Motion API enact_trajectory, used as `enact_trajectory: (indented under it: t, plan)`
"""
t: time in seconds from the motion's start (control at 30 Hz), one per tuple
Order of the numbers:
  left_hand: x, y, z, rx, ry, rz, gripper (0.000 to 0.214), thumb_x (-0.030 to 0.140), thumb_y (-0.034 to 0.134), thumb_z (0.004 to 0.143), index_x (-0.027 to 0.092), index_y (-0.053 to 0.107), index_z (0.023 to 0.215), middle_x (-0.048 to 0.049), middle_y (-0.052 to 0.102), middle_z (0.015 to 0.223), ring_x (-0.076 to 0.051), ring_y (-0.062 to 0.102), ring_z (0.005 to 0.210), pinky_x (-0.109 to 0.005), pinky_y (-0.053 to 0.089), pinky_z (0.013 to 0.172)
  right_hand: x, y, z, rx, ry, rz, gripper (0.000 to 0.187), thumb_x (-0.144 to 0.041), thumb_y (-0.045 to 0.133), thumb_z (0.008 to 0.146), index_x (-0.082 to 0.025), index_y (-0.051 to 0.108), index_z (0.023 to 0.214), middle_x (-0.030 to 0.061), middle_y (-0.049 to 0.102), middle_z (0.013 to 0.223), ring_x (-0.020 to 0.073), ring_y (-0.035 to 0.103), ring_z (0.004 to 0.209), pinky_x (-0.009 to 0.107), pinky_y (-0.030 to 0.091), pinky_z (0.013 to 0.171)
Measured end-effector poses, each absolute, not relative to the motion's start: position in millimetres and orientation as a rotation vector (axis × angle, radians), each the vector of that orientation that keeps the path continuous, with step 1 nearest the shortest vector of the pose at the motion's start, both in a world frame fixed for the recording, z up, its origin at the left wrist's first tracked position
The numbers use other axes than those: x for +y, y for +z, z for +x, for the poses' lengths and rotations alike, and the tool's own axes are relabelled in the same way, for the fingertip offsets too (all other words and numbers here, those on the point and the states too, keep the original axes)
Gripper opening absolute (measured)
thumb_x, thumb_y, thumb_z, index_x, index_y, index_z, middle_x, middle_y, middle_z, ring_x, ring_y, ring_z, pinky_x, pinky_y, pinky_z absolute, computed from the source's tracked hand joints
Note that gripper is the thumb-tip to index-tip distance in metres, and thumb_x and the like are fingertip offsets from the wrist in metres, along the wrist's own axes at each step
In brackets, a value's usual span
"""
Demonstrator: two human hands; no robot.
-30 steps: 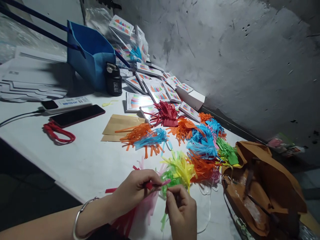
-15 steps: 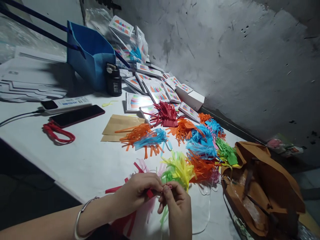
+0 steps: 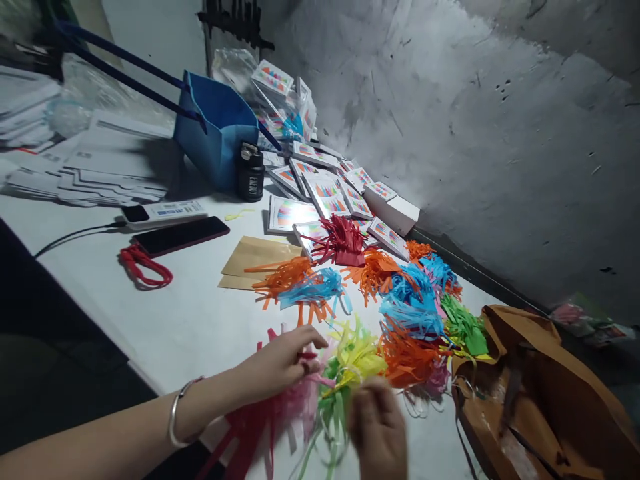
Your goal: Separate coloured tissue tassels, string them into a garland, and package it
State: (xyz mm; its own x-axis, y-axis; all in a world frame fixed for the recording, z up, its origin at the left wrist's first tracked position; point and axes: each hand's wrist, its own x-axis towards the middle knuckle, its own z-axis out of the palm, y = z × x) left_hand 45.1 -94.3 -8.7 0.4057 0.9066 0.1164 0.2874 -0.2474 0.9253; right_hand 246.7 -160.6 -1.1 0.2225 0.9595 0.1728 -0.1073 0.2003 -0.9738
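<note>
My left hand (image 3: 290,360), with a silver bangle at the wrist, has its fingers curled around a red and pink paper tassel (image 3: 270,413); red shows between thumb and fingers, and the strips hang below the hand. To its right, my right hand (image 3: 377,427) is smeared by motion, and what its bent fingers hold, if anything, cannot be made out. Between and just beyond the hands lies a yellow tassel (image 3: 360,357) over green strips (image 3: 333,413), with a thin white string running near it.
Orange tassels (image 3: 407,353), blue tassels (image 3: 413,307) and a dark red tassel (image 3: 345,241) lie farther back. Boxes with printed tassels (image 3: 327,193) are heaped behind. A brown bag (image 3: 545,393) stands right; a phone (image 3: 183,237), black bottle (image 3: 250,172) and blue bag (image 3: 215,133) are left.
My hands, together at a red piece before, have come apart. The right hand has moved right and down, blurred. The left keeps hold of the red tassel, and the view has shifted.
</note>
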Motion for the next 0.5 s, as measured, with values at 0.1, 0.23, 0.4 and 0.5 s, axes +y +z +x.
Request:
enact_trajectory:
  t: [0.1,0.23,0.4,0.5]
  plan:
    - [-87.5,8.9,37.3,0.984,0.901,1.322,0.025,0.033,0.061,0.083,0.021,0.056,0.104,-0.0008,0.057,0.095,-0.015,0.050,0.071,-0.026,0.044,0.065,-158.3,-26.7,217.3,-1.482,1.154,-1.200,0.035,-0.051,0.060,0.092,-0.021,0.065,0.077,-0.0040,0.057,0.053,0.0088,0.041,0.040,0.021,0.030,0.041]
    - [-87.7,16.3,28.4,0.755,0.854,0.916,0.022,0.037,0.063,0.081,0.018,0.055,0.089,0.0020,0.053,0.081,-0.010,0.037,0.058,-0.025,0.038,0.057,-141.5,-34.7,230.3,-1.510,0.609,-1.432,0.037,-0.051,0.051,0.096,-0.022,0.066,0.079,0.0049,0.069,0.079,0.0184,0.064,0.073,0.025,0.048,0.063]
    - [-94.2,8.8,27.9,0.726,0.860,0.865,0.042,0.053,0.073,0.081,0.014,0.064,0.093,0.0040,0.048,0.064,-0.011,0.041,0.060,-0.025,0.033,0.058,-148.8,-23.5,237.6,-1.501,0.522,-1.446,0.029,-0.044,0.051,0.098,-0.023,0.068,0.087,0.0017,0.065,0.075,0.0167,0.061,0.068,0.025,0.046,0.067]
    - [-97.0,4.5,34.1,0.740,0.905,0.842,0.049,0.052,0.080,0.075,0.013,0.066,0.102,0.0033,0.053,0.067,-0.010,0.042,0.060,-0.024,0.034,0.057,-160.7,-13.8,219.9,-1.515,0.589,-1.388,0.028,-0.042,0.051,0.098,-0.023,0.070,0.090,-0.0004,0.064,0.070,0.0140,0.057,0.059,0.024,0.043,0.061]
